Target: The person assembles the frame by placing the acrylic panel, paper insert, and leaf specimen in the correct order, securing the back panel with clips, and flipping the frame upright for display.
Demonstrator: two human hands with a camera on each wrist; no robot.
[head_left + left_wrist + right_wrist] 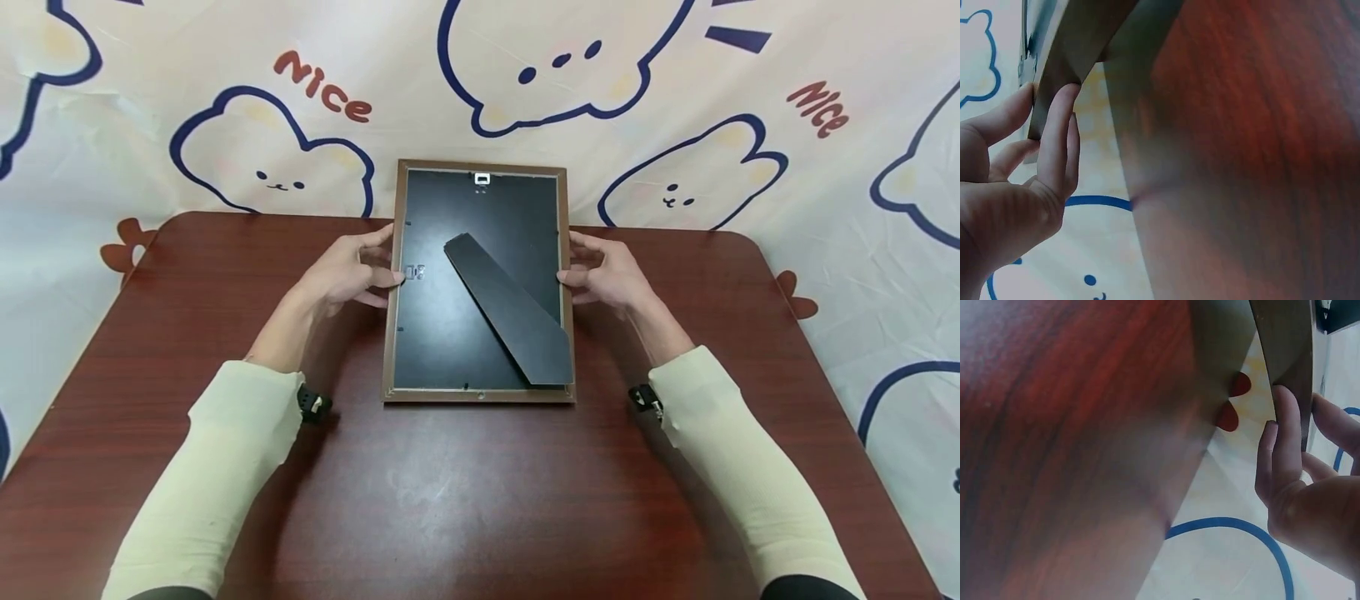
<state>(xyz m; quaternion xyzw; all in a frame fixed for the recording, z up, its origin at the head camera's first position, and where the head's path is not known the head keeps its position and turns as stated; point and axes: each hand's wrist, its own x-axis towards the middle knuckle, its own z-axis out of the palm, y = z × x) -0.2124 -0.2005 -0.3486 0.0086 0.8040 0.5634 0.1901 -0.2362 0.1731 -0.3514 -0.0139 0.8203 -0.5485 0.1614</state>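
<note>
Between the two hands a picture frame [435,350] is held with its back toward me, showing a black backing board, a slanted black easel stand [513,312] and a small metal hanger at the top. My left hand [347,271] grips the frame's left edge, thumb on the back. In the left wrist view the fingers [1054,137] press the frame's side. On the opposite edge my right hand [609,271] grips likewise, its fingers [1288,437] against the side in the right wrist view. The frame's front is hidden.
A reddish-brown wooden table [450,508] lies under the hands. Behind it hangs a pale cloth [420,92] printed with blue-outlined cartoon figures and the word "Nice". Small dark devices sit at the left wrist [313,404] and the right wrist [645,400].
</note>
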